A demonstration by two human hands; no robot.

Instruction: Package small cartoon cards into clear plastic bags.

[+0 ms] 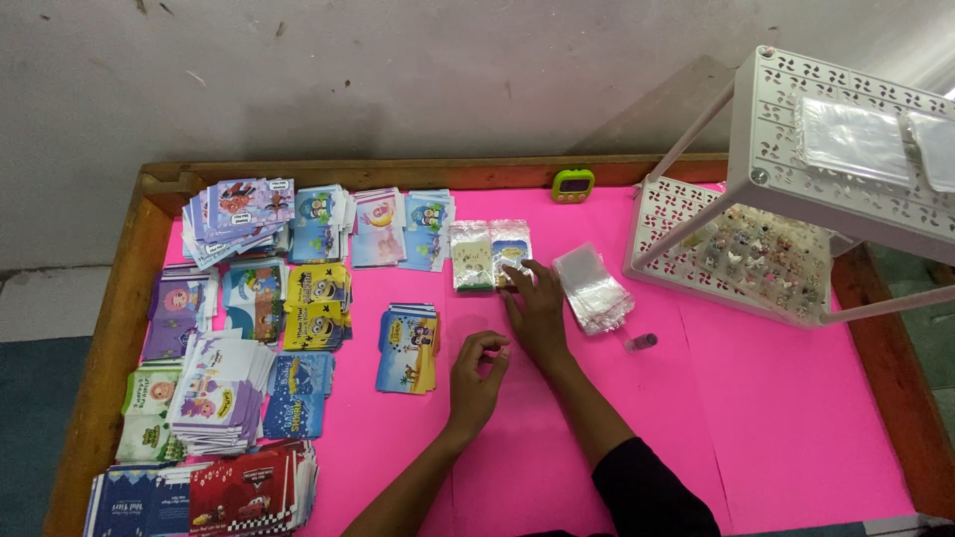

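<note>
The right hand [538, 310] is laid flat, fingers extended, fingertips touching a bagged card packet [510, 252] beside a second packet [471, 255]. The left hand [476, 378] is curled, fingertips pinched together; whether anything is held cannot be told. A card stack [407, 348] is seen left, clear sleeves [592, 288] right, on the pink table [776, 418].

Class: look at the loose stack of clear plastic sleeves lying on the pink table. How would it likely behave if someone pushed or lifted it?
The stack of clear plastic sleeves looks thin and glossy, so it would probably be floppy and light. It already lies fanned out unevenly, so a push would likely slide the sleeves apart over the smooth pink table.
</note>
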